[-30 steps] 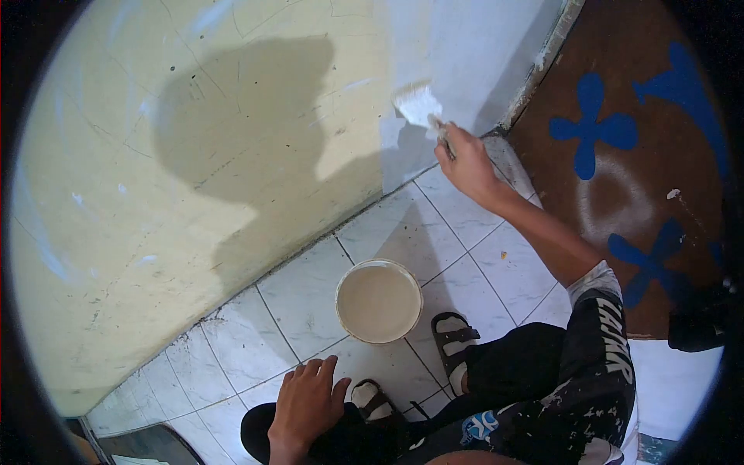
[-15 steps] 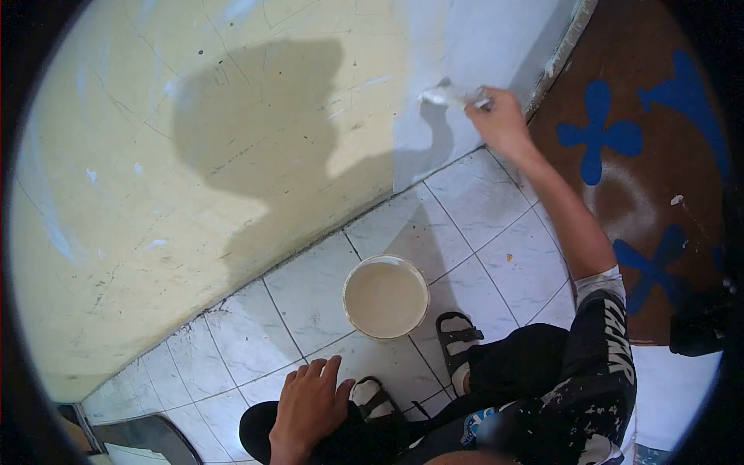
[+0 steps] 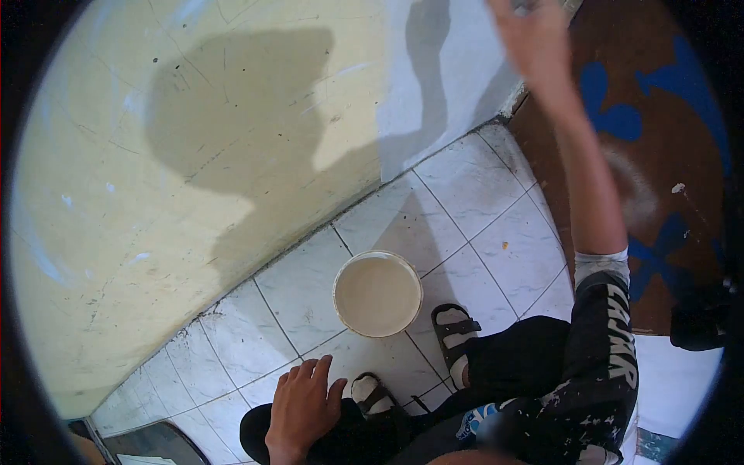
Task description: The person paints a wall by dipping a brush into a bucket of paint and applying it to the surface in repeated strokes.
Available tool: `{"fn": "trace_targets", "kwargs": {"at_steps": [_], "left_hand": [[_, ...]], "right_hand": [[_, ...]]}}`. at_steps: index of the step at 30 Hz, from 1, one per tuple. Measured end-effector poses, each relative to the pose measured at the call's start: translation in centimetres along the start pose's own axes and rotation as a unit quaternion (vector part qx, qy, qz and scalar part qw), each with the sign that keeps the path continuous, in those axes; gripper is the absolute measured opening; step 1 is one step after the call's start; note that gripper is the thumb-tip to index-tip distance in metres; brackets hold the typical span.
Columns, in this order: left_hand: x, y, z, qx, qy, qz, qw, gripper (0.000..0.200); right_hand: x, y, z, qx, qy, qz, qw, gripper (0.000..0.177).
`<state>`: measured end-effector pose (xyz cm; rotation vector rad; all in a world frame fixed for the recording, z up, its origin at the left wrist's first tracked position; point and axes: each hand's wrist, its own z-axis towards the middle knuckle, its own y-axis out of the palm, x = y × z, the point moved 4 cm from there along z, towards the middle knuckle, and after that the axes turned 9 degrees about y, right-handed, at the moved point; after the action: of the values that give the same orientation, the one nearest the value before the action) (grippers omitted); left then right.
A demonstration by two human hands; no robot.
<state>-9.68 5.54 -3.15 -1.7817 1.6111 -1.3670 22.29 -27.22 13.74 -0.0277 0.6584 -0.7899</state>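
Observation:
My right hand is raised at the top edge, before the whitish painted part of the wall. It is closed round a paintbrush, whose bristle end lies outside the view; blur hides most of the fingers. Low in the picture, my left hand rests on my knee with its fingers stretched out and holds nothing. A round bucket of pale cream liquid stands upright on the floor between my feet and the wall, apart from both hands.
The bare yellowish wall carries scratches and white smears. A brown panel with blue shapes stands at the right. White floor tiles run along the wall. My sandalled feet are close to the bucket.
My right hand has moved up with the paintbrush, from low on the painted strip to the top edge. My left hand stays on the knee. The view has shifted slightly.

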Motion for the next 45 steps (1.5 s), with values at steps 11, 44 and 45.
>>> {"fn": "trace_targets", "kwargs": {"at_steps": [11, 44, 45], "left_hand": [[-0.3, -0.1, 0.1, -0.001, 0.001, -0.001, 1.0, 0.045], [0.6, -0.2, -1.1, 0.039, -0.006, -0.003, 0.999, 0.042], [0.6, -0.3, -1.2, 0.034, -0.004, -0.002, 0.999, 0.042]], "right_hand": [[12.5, 4.6, -18.6, -0.223, 0.132, -0.014, 0.966, 0.028], [-0.3, 3.7, -16.0, -0.481, 0.131, 0.079, 0.863, 0.027], [-0.9, 4.6, -18.4, -0.574, 0.083, 0.073, 0.811, 0.027]]}}
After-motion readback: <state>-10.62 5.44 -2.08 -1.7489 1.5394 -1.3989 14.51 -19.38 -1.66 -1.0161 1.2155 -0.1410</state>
